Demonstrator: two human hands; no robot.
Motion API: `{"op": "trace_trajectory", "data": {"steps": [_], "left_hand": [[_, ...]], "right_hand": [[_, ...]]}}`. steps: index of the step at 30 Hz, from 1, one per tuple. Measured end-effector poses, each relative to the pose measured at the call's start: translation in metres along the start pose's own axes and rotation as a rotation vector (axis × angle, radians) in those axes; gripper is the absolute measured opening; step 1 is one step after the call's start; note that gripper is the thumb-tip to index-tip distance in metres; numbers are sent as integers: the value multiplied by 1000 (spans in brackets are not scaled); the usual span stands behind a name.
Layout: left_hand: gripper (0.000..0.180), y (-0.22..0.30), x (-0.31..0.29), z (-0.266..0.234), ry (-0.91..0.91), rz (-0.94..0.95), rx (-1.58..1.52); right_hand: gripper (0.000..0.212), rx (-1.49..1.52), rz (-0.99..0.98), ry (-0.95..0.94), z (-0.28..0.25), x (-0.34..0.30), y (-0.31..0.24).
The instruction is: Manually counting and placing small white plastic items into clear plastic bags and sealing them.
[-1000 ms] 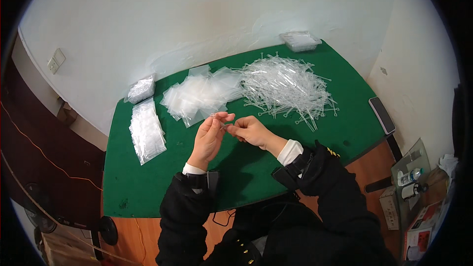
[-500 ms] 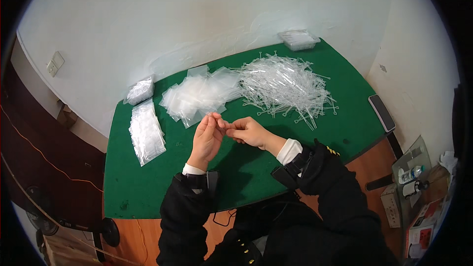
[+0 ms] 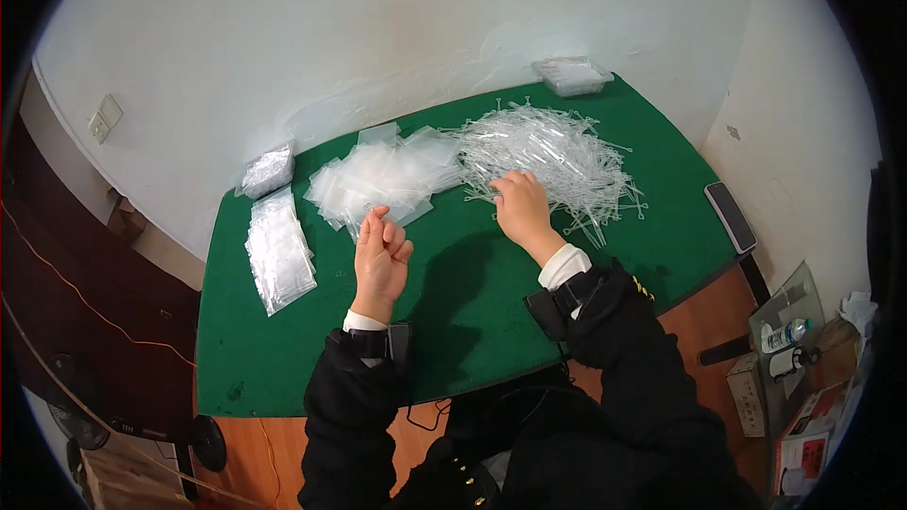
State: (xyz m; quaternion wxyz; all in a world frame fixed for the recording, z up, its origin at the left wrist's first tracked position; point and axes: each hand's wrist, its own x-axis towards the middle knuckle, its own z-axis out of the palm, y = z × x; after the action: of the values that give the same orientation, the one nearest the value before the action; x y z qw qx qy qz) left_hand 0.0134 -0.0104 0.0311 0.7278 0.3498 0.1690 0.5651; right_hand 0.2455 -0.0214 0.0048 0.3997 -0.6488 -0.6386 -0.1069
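A heap of thin clear plastic sticks with small looped ends lies at the back right of the green table. My right hand is at its near left edge, fingers curled down against the sticks; what they grip is hidden. Left of the heap are loose, flat clear plastic bags. At their near edge my left hand is raised, palm turned up, with thumb and fingertips pinched together. Anything in that pinch is too small and clear to make out.
A stack of flat clear packets lies at the left, below a clear tub of packets. Another clear tub stands at the back right corner. A phone-like dark device rests on the right edge of the green tabletop.
My hands were together in front of the bags and have parted. The right hand went right and away from me to the stick heap; the left shifted slightly left.
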Motion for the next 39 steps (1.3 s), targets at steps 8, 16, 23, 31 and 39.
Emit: {"op": "trace_trajectory", "data": {"steps": [8, 16, 23, 31, 39], "left_hand": [[22, 5, -1, -7, 36, -26, -10], [20, 3, 2, -10, 81, -63, -129], [21, 2, 3, -8, 148, -39, -21], [24, 2, 1, -2, 126, 18, 81], [22, 2, 2, -8, 104, 8, 58]], "right_hand": [[12, -266, 55, -175, -1, -4, -5], [3, -257, 59, -197, -2, -4, -2], [3, -276, 43, -179, 0, -4, 1], [6, -282, 23, -157, 1, -5, 0], [5, -296, -6, -111, 8, -7, 3]]}}
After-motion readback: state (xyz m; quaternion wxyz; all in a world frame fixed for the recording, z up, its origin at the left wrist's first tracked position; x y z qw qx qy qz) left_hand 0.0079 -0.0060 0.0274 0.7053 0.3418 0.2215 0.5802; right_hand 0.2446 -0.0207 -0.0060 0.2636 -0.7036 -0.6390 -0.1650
